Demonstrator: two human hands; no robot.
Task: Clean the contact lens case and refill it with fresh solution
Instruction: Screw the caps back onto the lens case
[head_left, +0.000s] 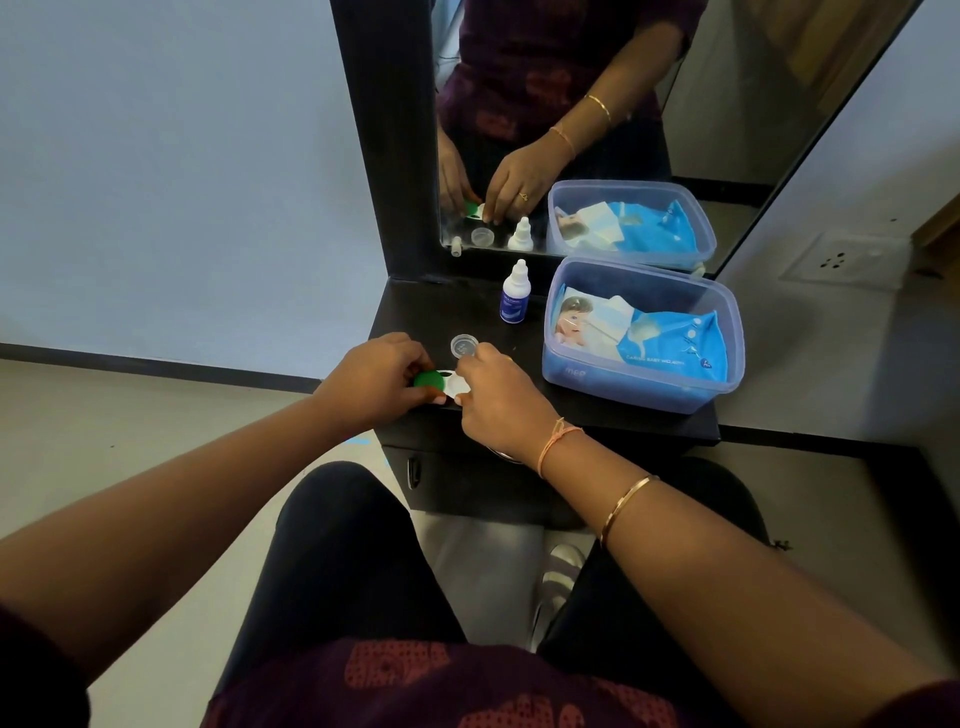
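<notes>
The contact lens case (453, 383) lies near the front edge of the black dresser top (415, 317). Its left well carries a green cap (429, 380), which my left hand (375, 375) grips with curled fingers. The right well is white and uncapped. My right hand (498, 400) pinches the case's right end. A clear loose cap (463, 345) lies just behind the case. The white solution bottle (514, 292) with a blue label stands upright further back, its nozzle bare.
A blue plastic box (644, 387) holding a pack of baby wipes (670, 340) fills the right of the dresser top. A mirror (571, 130) stands behind and repeats the scene. My knees are under the dresser edge.
</notes>
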